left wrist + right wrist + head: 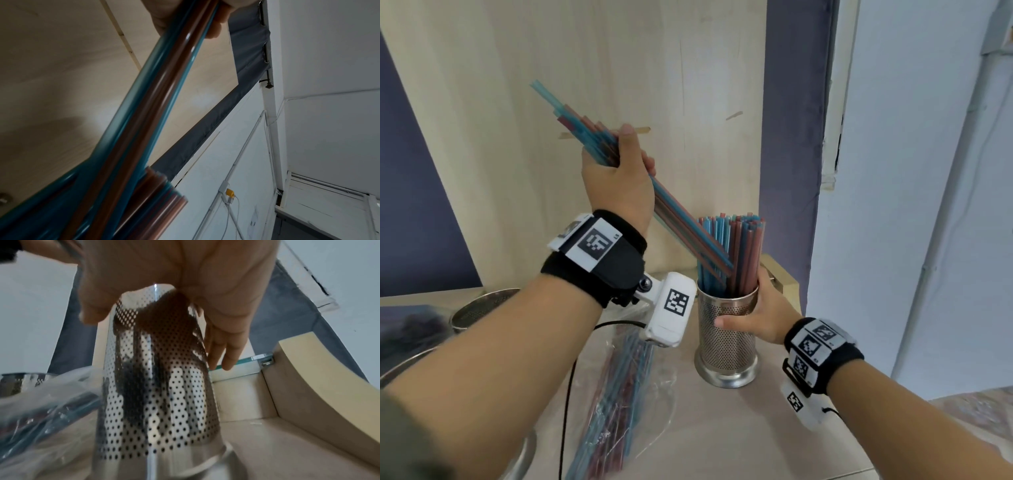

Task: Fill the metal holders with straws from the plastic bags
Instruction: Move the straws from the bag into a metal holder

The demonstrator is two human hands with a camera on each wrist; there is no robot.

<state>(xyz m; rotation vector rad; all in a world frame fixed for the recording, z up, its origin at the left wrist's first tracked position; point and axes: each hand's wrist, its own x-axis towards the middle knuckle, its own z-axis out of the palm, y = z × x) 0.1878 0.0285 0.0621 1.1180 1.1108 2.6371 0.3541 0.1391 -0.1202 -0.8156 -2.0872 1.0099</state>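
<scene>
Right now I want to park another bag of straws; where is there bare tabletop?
Bare table shows in front of the perforated metal holder, between the plastic bag and the right hand with its forearm. The left side is crowded: the bag, a black cable, and other metal holders.

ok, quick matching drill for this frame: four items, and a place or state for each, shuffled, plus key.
1. left hand
2. right hand
3. plastic bag
4. second metal holder

A. lying flat on the table, straws inside
B. at the far left, behind the left forearm
C. grips a slanted bundle of straws
D. steadies the perforated holder

Pairs: 1-C, 2-D, 3-A, 4-B
</scene>
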